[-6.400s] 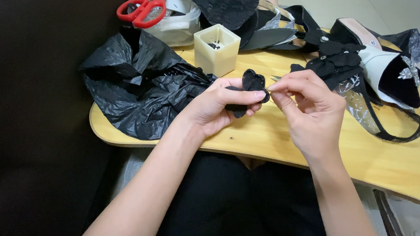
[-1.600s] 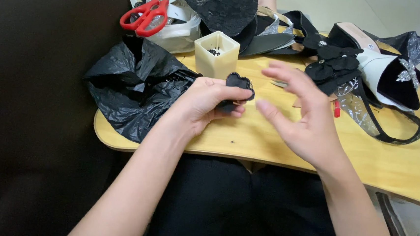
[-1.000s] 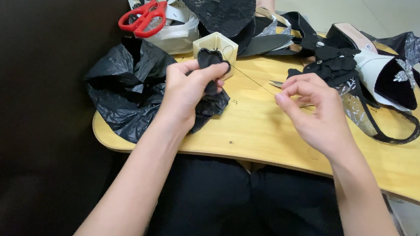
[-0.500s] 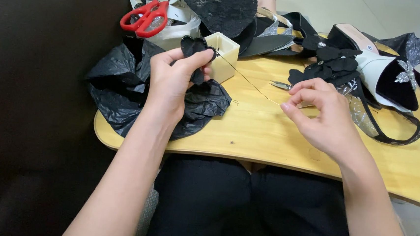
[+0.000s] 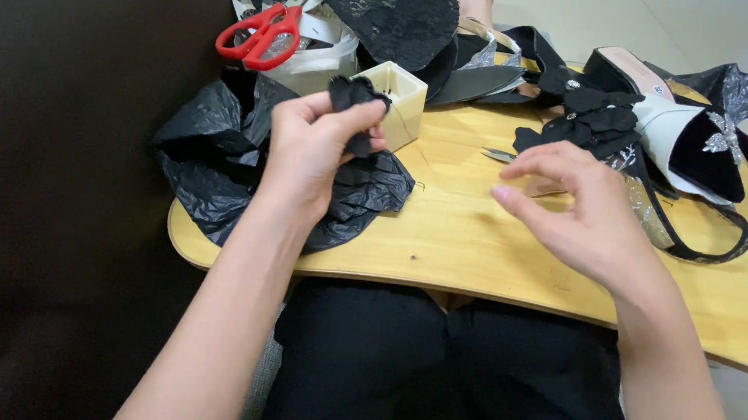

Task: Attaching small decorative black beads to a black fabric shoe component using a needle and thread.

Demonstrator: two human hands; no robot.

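The left hand [image 5: 312, 149] is raised above the pale wooden worktop [image 5: 477, 243], its grip pressed together on one small black fabric flower piece [image 5: 353, 103], thumb and fingertips pinching the cloth in front of a cream square box [image 5: 403, 102]. The right hand [image 5: 580, 216] hovers over the worktop with its grip loosely spread, fingers curved and apart; it may hold a fine thread, but the view is too poor to tell. Just beyond its fingers lies one small metal snipper [image 5: 501, 156].

Under the left hand lies one crumpled black plastic bag [image 5: 219, 173]. One pair of red-handled scissors [image 5: 259, 31] rests at the far left corner. One black lace panel [image 5: 396, 14] lies behind the box, and one black-and-white heeled shoe with a silver ornament [image 5: 694, 145] sits at the right.
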